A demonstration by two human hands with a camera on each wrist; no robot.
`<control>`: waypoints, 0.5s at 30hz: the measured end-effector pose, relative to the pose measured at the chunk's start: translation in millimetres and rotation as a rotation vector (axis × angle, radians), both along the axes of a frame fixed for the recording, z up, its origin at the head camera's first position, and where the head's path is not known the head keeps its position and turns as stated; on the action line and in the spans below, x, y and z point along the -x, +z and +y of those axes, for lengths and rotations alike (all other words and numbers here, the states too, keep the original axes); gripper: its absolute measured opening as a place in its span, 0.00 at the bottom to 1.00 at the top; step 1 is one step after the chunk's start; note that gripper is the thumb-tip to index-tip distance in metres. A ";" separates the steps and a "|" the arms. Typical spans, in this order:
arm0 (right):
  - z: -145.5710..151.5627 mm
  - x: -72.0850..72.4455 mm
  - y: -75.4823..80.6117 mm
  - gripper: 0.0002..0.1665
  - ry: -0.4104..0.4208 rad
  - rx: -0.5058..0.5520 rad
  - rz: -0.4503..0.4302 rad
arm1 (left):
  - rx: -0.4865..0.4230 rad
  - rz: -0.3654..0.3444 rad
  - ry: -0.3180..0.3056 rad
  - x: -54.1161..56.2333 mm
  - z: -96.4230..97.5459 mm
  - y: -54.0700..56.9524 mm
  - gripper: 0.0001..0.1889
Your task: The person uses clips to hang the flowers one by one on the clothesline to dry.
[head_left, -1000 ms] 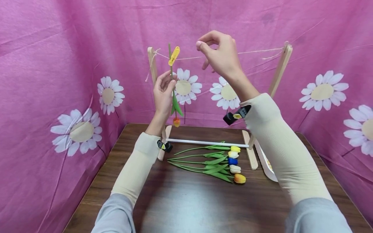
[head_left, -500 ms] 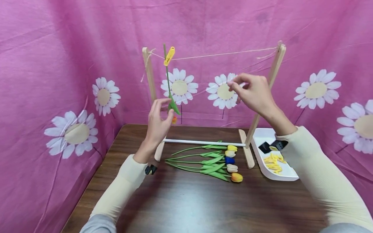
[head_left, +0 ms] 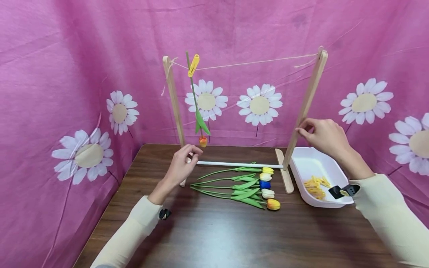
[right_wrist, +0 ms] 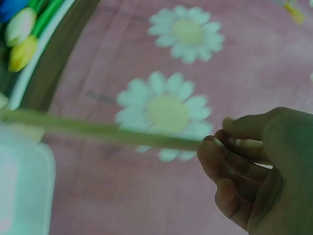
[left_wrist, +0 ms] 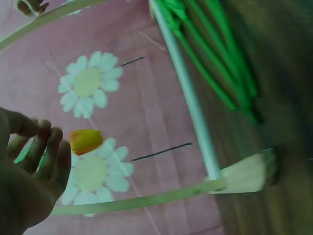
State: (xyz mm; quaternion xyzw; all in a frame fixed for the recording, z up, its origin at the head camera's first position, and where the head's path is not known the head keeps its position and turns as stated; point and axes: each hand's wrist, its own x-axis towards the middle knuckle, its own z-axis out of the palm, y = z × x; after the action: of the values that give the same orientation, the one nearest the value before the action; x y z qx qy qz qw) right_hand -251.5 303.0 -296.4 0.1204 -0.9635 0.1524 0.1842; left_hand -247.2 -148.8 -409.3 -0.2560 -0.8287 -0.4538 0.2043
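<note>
An orange tulip (head_left: 203,141) hangs head down from the string (head_left: 254,64), its stem clipped by a yellow clothespin (head_left: 193,66). Just below and left of the bloom is my left hand (head_left: 181,163), fingers loosely bent and holding nothing. The left wrist view shows the orange bloom (left_wrist: 87,141) beyond the fingertips. My right hand (head_left: 330,137), also with nothing in it, has loosely curled fingers beside the right wooden post (head_left: 306,100). Whether its fingertips touch the post I cannot tell. Several tulips (head_left: 241,188) with yellow, white, blue and orange heads lie on the table.
A white bin (head_left: 313,156) with several yellow clothespins (head_left: 315,186) stands right of the frame. A white rod (head_left: 238,164) joins the posts low down, behind the lying tulips. Pink cloth (head_left: 234,29) with printed daisies surrounds the brown table (head_left: 214,238).
My left hand has let go of the hanging tulip's stem and moved down. The right hand has come down and right from near the string. The clipped tulip stays hanging.
</note>
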 end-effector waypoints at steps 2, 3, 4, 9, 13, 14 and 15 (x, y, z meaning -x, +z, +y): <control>12.1 3.3 -9.5 0.16 -0.010 -0.038 -0.064 | 0.024 -0.013 -0.027 -1.6 -2.0 -7.1 0.09; 18.1 5.3 -14.1 0.17 -0.010 -0.055 -0.100 | 0.037 -0.019 -0.039 -1.6 -2.7 -10.8 0.09; 24.7 7.5 -19.0 0.18 -0.009 -0.076 -0.134 | 0.047 -0.028 -0.051 -1.5 -3.4 -14.0 0.09; 54.3 19.8 -47.3 0.12 0.018 -0.157 -0.297 | 0.104 -0.111 -0.081 3.3 -6.0 -30.9 0.09; 75.4 28.6 -72.9 0.08 0.037 -0.179 -0.457 | 0.171 -0.178 -0.087 9.8 -7.5 -45.3 0.09; 80.6 30.6 -79.0 0.09 0.036 -0.184 -0.504 | 0.194 -0.189 -0.089 11.8 -7.8 -49.4 0.09; 85.0 31.9 -83.8 0.09 0.031 -0.194 -0.553 | 0.219 -0.194 -0.090 13.7 -8.4 -53.7 0.09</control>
State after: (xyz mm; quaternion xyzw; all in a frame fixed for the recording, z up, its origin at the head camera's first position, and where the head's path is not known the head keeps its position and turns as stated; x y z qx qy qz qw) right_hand -283.3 388.0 -380.2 0.1062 -0.9852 0.0896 -0.0999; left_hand -260.9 -157.1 -463.0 -0.2685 -0.8769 -0.3918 0.0737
